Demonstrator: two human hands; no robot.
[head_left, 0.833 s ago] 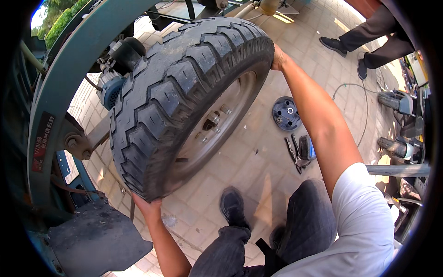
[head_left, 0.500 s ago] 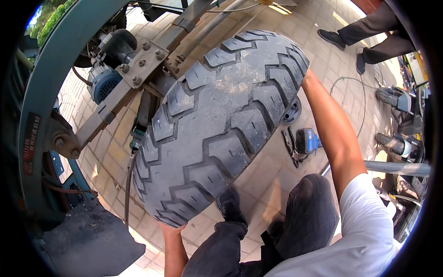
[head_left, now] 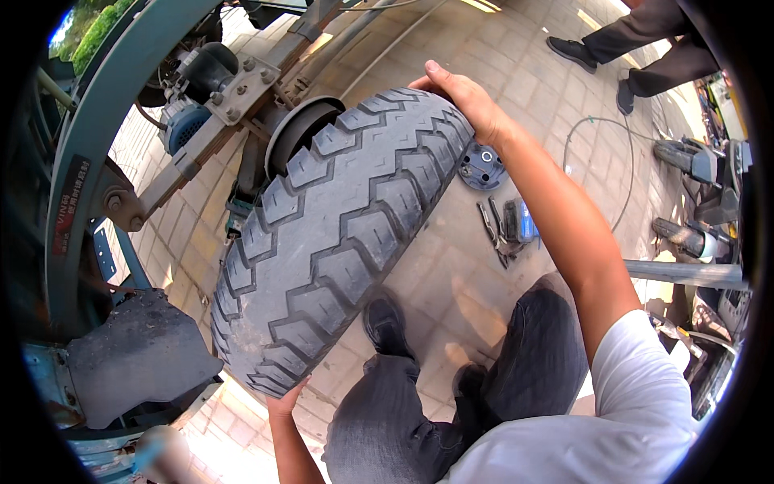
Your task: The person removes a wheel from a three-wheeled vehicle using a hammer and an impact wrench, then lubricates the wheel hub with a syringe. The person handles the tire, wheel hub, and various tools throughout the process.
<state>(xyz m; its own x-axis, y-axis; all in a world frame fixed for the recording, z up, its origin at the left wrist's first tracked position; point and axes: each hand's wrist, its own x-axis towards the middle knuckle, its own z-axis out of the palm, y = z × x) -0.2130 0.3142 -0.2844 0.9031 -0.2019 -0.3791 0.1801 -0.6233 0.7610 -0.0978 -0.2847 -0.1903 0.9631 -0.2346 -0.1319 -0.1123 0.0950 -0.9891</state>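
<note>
A large, worn tyre (head_left: pixel 322 234) with deep tread blocks leans at a slant between my two hands. My right hand (head_left: pixel 468 101) is closed over its far right end, with the thumb showing on top and the other fingers partly hidden. At its near left end my left hand (head_left: pixel 288 395) grips the edge from below, most of the fingers out of sight behind the rubber. Just past the tyre's far side a round metal drum (head_left: pixel 302 133) shows on the vehicle's axle.
Leaf springs (head_left: pixel 205 153) and a green frame (head_left: pixel 85 161) stand at the left, above a black mud flap (head_left: pixel 141 355). Pliers (head_left: pixel 493 230), a blue power tool (head_left: pixel 524 222) and a round metal part (head_left: pixel 482 168) lie on the paving. Another person's legs (head_left: pixel 645 40) are at far right.
The tyre has shifted left and tilted away, with both hands still on it. The drum has come into view, and my right hand now shows over the tyre's far end.
</note>
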